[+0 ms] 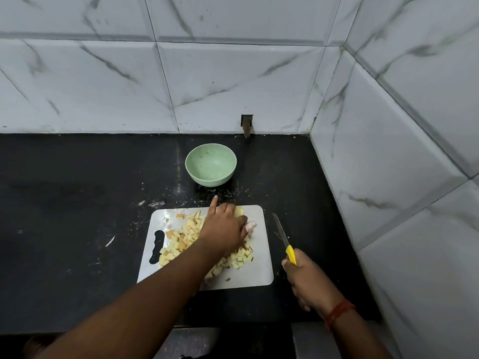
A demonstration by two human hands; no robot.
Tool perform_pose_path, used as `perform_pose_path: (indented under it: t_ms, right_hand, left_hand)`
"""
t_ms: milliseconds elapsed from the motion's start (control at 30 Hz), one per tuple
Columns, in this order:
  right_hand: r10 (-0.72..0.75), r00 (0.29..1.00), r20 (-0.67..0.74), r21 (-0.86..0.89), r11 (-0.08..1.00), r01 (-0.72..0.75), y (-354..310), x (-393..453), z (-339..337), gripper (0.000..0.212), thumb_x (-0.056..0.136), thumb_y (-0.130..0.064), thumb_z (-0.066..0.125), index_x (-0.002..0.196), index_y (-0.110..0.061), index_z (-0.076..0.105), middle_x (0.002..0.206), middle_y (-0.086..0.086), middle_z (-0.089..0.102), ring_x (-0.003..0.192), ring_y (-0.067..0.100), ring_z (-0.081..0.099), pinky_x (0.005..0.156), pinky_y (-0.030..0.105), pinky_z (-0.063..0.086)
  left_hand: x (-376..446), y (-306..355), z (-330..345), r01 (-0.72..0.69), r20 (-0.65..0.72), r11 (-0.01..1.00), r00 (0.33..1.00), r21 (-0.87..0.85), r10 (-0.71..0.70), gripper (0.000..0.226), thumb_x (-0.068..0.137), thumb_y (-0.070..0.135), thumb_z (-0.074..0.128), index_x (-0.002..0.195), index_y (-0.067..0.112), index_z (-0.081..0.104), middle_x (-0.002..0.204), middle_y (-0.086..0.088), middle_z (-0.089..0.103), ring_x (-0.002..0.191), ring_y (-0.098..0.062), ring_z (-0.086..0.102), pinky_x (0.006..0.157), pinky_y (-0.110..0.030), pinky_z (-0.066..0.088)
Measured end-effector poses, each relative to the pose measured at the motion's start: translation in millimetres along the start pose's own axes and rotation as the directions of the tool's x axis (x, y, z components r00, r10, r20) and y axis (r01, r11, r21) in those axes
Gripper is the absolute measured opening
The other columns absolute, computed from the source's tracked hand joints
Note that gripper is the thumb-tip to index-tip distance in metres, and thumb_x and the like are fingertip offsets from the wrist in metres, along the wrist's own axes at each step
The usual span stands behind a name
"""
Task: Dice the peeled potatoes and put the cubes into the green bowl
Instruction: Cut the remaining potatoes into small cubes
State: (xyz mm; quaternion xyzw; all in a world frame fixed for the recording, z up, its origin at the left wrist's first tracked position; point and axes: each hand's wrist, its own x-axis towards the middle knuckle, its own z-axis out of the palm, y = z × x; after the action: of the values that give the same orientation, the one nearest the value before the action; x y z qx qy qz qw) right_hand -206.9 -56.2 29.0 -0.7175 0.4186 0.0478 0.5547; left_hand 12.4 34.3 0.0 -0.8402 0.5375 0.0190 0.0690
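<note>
A pale cutting board (259, 270) is laid on the black countertop (64, 203), and a heap of potato cubes (181, 239) is spread across its middle and left part. The left hand (224, 226) is stretched over the far side of the board, its fingers curled round a piece of peeled potato (239, 211) at the board's far edge, with the index finger held straight and pointed away toward the wall; how firmly the piece is gripped cannot be told. The right hand (304, 278) is held off the board's right edge, closed round the yellow handle of a knife (283, 238), whose blade is pointed away from the person and kept over the countertop just beside the board. The green bowl (190, 167) is set upright beyond the board, near the tiled wall (233, 73), and no cubes are seen inside it. White specks are scattered on the countertop between bowl and board.
</note>
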Motion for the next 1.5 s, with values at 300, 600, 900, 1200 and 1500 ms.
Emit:
perform_pose_path:
  t_ms: [300, 600, 900, 1200, 1500]
  right_hand:
    - [-0.002, 1.000, -0.012, 0.027, 1.000, 0.003, -1.5, 2.2, -3.3, 0.014, 0.100, -0.034, 0.043, 0.087, -0.030, 0.044, 0.061, 0.003, 0.043, 0.036, 0.013, 0.035, 0.039, 0.023, 0.032]
    - [-0.029, 0.999, -0.032, 0.066, 0.997, 0.031, -0.6, 3.6, -10.8, 0.017, 0.099, -0.034, 0.044, 0.084, -0.039, 0.042, 0.058, 0.002, 0.042, 0.037, 0.015, 0.035, 0.039, 0.024, 0.031]
    - [0.011, 1.000, 0.000, 0.088, 0.996, -0.011, -2.7, 1.6, -0.3, 0.014, 0.101, -0.030, 0.042, 0.088, -0.025, 0.043, 0.065, 0.004, 0.042, 0.037, 0.013, 0.033, 0.038, 0.022, 0.030]
    - [-0.011, 0.999, 0.032, 0.025, 1.000, 0.010, -2.0, -2.2, 5.0, 0.014, 0.100, -0.030, 0.043, 0.090, -0.021, 0.043, 0.064, 0.004, 0.044, 0.037, 0.016, 0.034, 0.037, 0.023, 0.030]
    - [0.088, 0.996, 0.017, -0.210, 0.974, -0.083, -9.2, 8.4, 16.6, 0.013, 0.100, -0.028, 0.039, 0.104, -0.016, 0.040, 0.071, 0.010, 0.049, 0.041, 0.018, 0.044, 0.040, 0.023, 0.033]
  left_hand:
    - [9.8, 8.3, -15.4, 0.027, -0.042, 0.984, 0.998, -0.176, -0.035, 0.060, 0.107, 0.044, 0.025, 0.157, 0.013, 0.038, 0.146, -0.005, 0.055, 0.135, -0.021, 0.048, 0.128, -0.045, 0.003]
    - [-21.0, 40.1, 21.5, -0.227, -0.188, 0.956, 0.963, -0.188, 0.192, 0.062, 0.103, 0.053, 0.025, 0.143, 0.016, 0.056, 0.115, -0.002, 0.057, 0.119, -0.023, 0.052, 0.126, -0.048, 0.004]
    - [-39.9, 32.7, 32.0, -0.286, -0.285, 0.941, 0.931, -0.180, 0.229, 0.051, 0.101, 0.052, 0.043, 0.133, 0.016, 0.060, 0.124, 0.001, 0.060, 0.132, -0.024, 0.049, 0.126, -0.054, 0.012]
    - [-43.6, 30.1, 31.0, -0.326, -0.186, 0.943, 0.933, -0.071, 0.308, 0.065, 0.103, 0.058, 0.030, 0.149, 0.017, 0.050, 0.147, -0.006, 0.049, 0.147, -0.029, 0.033, 0.126, -0.057, 0.003]
    - [-44.0, 31.9, 38.3, -0.290, -0.143, 0.953, 0.951, -0.092, 0.276, 0.071, 0.105, 0.058, 0.023, 0.155, 0.012, 0.042, 0.162, -0.010, 0.037, 0.155, -0.027, 0.021, 0.125, -0.047, -0.006]
